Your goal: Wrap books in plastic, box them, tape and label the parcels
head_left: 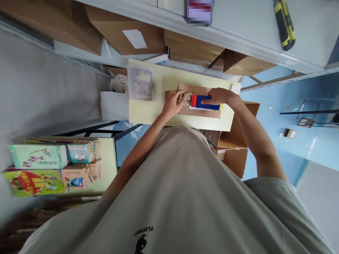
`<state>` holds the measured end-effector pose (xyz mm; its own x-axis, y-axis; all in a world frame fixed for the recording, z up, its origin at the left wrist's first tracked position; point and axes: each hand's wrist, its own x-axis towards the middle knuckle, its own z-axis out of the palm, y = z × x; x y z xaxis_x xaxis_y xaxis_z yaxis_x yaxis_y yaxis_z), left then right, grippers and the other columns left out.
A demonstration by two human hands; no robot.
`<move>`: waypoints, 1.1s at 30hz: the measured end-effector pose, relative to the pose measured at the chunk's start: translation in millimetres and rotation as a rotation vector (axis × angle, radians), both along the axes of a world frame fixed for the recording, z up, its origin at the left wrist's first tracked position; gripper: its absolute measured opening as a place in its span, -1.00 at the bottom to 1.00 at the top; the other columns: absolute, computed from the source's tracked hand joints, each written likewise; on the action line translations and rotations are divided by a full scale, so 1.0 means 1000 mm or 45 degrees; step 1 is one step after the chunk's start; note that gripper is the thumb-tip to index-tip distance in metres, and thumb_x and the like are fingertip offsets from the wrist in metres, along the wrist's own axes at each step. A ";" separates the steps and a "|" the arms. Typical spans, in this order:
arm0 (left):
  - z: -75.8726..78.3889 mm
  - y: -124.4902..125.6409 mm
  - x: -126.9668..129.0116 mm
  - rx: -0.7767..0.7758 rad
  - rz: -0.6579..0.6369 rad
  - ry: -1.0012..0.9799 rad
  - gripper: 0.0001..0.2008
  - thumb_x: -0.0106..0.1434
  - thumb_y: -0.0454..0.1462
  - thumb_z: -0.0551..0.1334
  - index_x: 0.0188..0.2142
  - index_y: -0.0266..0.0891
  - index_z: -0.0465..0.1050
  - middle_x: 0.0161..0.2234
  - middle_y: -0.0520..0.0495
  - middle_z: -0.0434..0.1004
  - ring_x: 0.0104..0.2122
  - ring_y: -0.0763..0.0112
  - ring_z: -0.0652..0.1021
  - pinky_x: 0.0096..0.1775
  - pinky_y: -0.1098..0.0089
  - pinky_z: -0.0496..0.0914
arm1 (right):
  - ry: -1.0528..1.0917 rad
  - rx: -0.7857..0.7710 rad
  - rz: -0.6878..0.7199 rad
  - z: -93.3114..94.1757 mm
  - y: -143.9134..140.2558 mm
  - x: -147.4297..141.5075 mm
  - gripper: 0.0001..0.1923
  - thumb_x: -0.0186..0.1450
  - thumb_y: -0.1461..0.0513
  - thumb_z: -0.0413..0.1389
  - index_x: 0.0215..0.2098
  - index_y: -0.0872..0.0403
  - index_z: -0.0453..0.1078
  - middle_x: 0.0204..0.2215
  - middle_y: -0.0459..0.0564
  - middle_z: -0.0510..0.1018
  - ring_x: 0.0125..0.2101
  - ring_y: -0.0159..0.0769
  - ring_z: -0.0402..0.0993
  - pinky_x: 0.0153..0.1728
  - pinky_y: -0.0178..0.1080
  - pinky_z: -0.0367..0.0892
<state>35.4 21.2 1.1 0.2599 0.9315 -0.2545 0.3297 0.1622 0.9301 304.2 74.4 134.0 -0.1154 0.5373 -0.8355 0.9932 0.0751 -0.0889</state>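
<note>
On the far tabletop (148, 113) | right hand (219, 97) grasps tape dispenser (208, 102) | left hand (172, 102) fingers press cardboard box (201, 112) | risk: box slips under the pull, tape wrinkles

A pale yellow bench (148, 113) sits in the upper middle of the view. A flat brown cardboard piece (203, 112) lies on it toward three o'clock, and a clear plastic packet with dark printed contents (140, 84) lies near its ten o'clock corner. At about eight o'clock, a second pale bench (109, 165) carries stacks of colourful children's books (39, 157).
</note>
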 end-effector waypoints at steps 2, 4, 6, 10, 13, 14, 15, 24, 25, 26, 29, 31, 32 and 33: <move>-0.002 0.006 0.008 -0.009 0.072 0.050 -0.83 0.44 -0.15 0.59 -0.07 -0.10 0.74 -0.09 -0.23 0.63 0.14 -0.09 0.61 0.37 0.02 0.46 | 0.061 0.046 -0.019 0.000 -0.007 0.001 -0.18 0.45 -0.42 0.35 0.12 0.13 0.76 -0.18 0.34 0.80 -0.05 0.22 0.76 -0.05 0.01 0.49; -0.005 0.012 0.014 -0.040 0.159 0.096 -0.85 0.43 -0.20 0.59 -0.20 -0.12 0.69 -0.16 -0.19 0.62 0.03 0.00 0.62 0.28 0.08 0.49 | 0.116 0.099 -0.033 0.001 -0.014 0.001 -0.17 0.47 -0.40 0.33 0.17 0.15 0.73 -0.13 0.38 0.80 0.02 0.28 0.75 0.01 0.04 0.50; -0.008 0.018 0.018 -0.064 0.220 0.154 -0.84 0.44 -0.24 0.56 -0.26 -0.14 0.66 -0.19 -0.16 0.62 -0.06 0.08 0.63 0.22 0.13 0.51 | 0.173 0.144 -0.037 0.004 -0.020 0.000 -0.18 0.50 -0.39 0.32 0.20 0.15 0.71 -0.05 0.41 0.80 0.09 0.31 0.74 0.07 0.05 0.51; -0.005 0.024 0.019 -0.006 0.137 0.415 -0.90 0.49 -0.23 0.51 -0.19 -0.13 0.66 -0.13 -0.17 0.69 -0.01 0.06 0.66 0.25 0.12 0.54 | 0.214 0.251 0.002 0.009 -0.032 -0.006 -0.21 0.55 -0.33 0.25 0.27 0.19 0.67 0.05 0.44 0.79 0.16 0.37 0.71 0.12 0.06 0.52; -0.001 0.028 0.017 0.034 -0.005 0.649 -0.86 0.61 -0.14 0.38 -0.03 -0.12 0.69 0.00 -0.22 0.75 0.10 0.00 0.70 0.32 0.06 0.56 | 0.204 0.332 0.037 0.013 -0.034 -0.008 -0.21 0.59 -0.29 0.19 0.34 0.21 0.63 0.06 0.43 0.79 0.16 0.36 0.70 0.11 0.05 0.52; -0.001 0.029 0.017 0.038 -0.042 0.698 -0.81 0.65 -0.11 0.35 0.02 -0.13 0.70 0.03 -0.24 0.76 0.13 -0.02 0.71 0.34 0.04 0.56 | 0.199 0.332 0.041 0.014 -0.033 -0.007 -0.21 0.59 -0.28 0.18 0.35 0.20 0.62 0.06 0.42 0.79 0.15 0.34 0.70 0.10 0.04 0.52; -0.001 0.029 0.017 0.038 -0.068 0.733 -0.76 0.67 -0.08 0.33 0.05 -0.15 0.70 0.06 -0.27 0.77 0.15 -0.04 0.72 0.35 0.02 0.56 | 0.193 0.314 0.042 0.014 -0.030 -0.005 -0.22 0.58 -0.28 0.18 0.36 0.19 0.62 0.06 0.41 0.80 0.14 0.33 0.71 0.10 0.03 0.52; -0.006 0.000 0.031 0.241 -0.072 0.736 -0.48 0.76 0.11 0.12 0.31 -0.14 0.65 0.40 -0.40 0.65 0.39 -0.18 0.68 0.45 -0.12 0.55 | 0.101 0.017 -0.028 0.005 -0.016 0.018 -0.28 0.61 -0.28 0.17 0.25 0.14 0.70 0.03 0.32 0.84 0.02 0.16 0.78 -0.01 -0.05 0.54; -0.004 -0.003 0.032 0.309 -0.105 0.704 -0.39 0.75 0.17 0.11 0.43 -0.15 0.59 0.52 -0.43 0.55 0.52 -0.22 0.58 0.53 -0.16 0.48 | 0.102 0.033 -0.029 0.003 -0.018 0.019 -0.29 0.62 -0.27 0.16 0.25 0.14 0.70 0.02 0.33 0.84 0.03 0.16 0.78 0.00 -0.04 0.54; -0.003 -0.005 0.032 0.376 -0.176 0.669 -0.29 0.72 0.23 0.12 0.54 -0.16 0.50 0.63 -0.44 0.41 0.64 -0.26 0.43 0.61 -0.20 0.36 | 0.104 0.048 -0.027 0.001 -0.020 0.020 -0.29 0.62 -0.26 0.15 0.27 0.15 0.70 0.02 0.33 0.84 0.03 0.16 0.78 0.01 -0.04 0.54; 0.000 -0.005 0.029 0.473 -0.510 0.575 0.04 0.59 0.39 0.19 0.75 -0.22 0.20 0.80 -0.45 0.04 0.80 -0.37 0.02 0.73 -0.35 -0.01 | 0.098 0.038 -0.017 -0.004 -0.023 0.022 -0.27 0.62 -0.26 0.16 0.31 0.15 0.68 0.00 0.33 0.84 0.04 0.17 0.77 0.03 -0.02 0.54; 0.000 -0.001 0.027 0.458 -0.659 0.567 0.22 0.51 0.43 0.25 0.81 -0.30 0.03 0.82 -0.48 -0.09 0.81 -0.43 -0.12 0.74 -0.42 -0.17 | 0.079 0.014 -0.014 -0.004 -0.022 0.022 -0.24 0.61 -0.29 0.18 0.32 0.16 0.68 -0.02 0.34 0.84 0.04 0.19 0.77 0.04 -0.01 0.54; -0.001 0.001 0.027 0.448 -0.695 0.585 0.29 0.48 0.44 0.28 0.82 -0.35 -0.04 0.82 -0.51 -0.14 0.81 -0.44 -0.16 0.74 -0.43 -0.21 | 0.068 0.007 -0.015 -0.004 -0.022 0.021 -0.23 0.60 -0.30 0.19 0.33 0.16 0.68 -0.02 0.35 0.84 0.04 0.20 0.77 0.04 0.00 0.54; -0.002 0.002 0.027 0.443 -0.717 0.612 0.34 0.46 0.43 0.31 0.82 -0.40 -0.09 0.82 -0.52 -0.18 0.81 -0.45 -0.18 0.74 -0.43 -0.24 | 0.057 0.002 -0.018 -0.004 -0.020 0.021 -0.22 0.59 -0.31 0.21 0.33 0.15 0.67 -0.01 0.35 0.84 0.04 0.21 0.78 0.05 0.00 0.54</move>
